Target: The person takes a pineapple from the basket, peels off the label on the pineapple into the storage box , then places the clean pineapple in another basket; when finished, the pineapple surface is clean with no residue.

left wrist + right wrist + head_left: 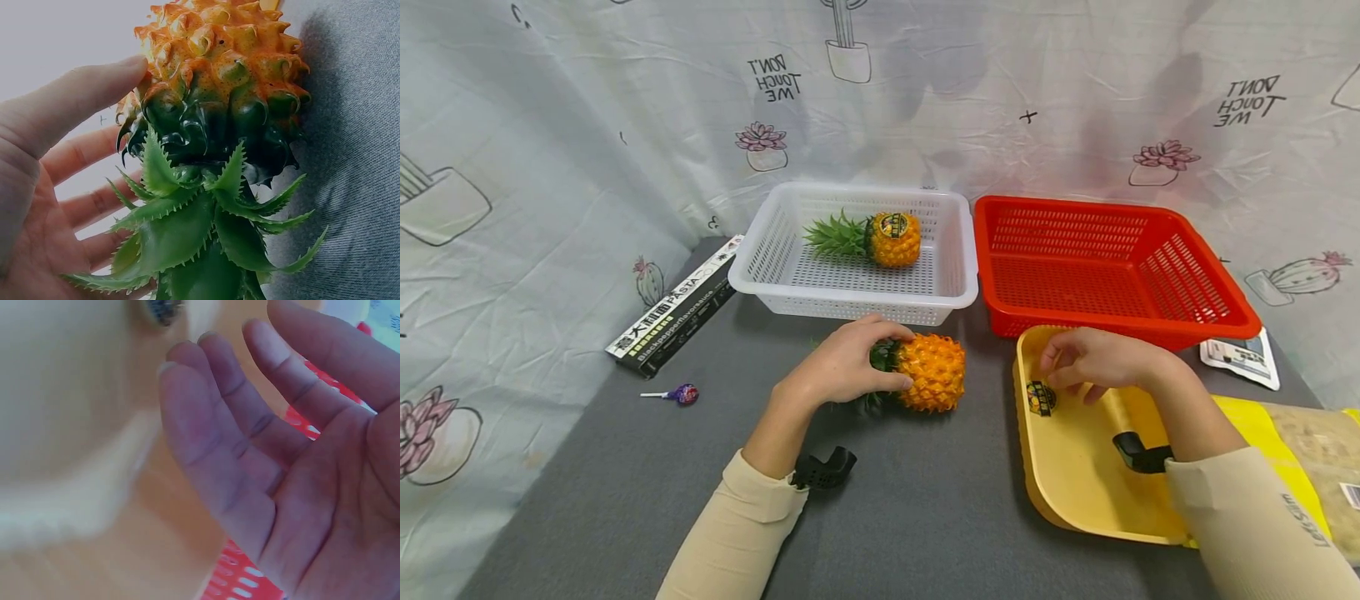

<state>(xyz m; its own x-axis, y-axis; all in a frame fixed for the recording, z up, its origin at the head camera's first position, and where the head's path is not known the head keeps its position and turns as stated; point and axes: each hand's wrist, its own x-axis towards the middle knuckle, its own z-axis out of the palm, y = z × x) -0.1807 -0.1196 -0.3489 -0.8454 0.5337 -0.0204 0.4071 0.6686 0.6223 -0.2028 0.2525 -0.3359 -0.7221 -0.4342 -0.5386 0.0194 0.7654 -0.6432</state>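
My left hand (857, 362) holds a pineapple (934, 372) that lies on its side on the grey table. Its thumb (122, 75) presses the orange fruit near the neck, while the other fingers pass behind it and the spiny green leaves (181, 231). Over the yellow tray (1093, 492), my right hand (1097, 362) hangs with loosely curled fingers and nothing in them. Just beside its fingertips, a round black-and-yellow label (1041, 398) shows inside the tray. In the right wrist view, the right hand's palm (325, 494) is bare.
Behind stand a white basket (865, 302) with another pineapple (895, 240) inside and a red basket (1112, 317). To the left lie a black pasta box (673, 312) and a lollipop (685, 394). A yellow bag (1292, 450) and a white pouch (1243, 358) lie at right.
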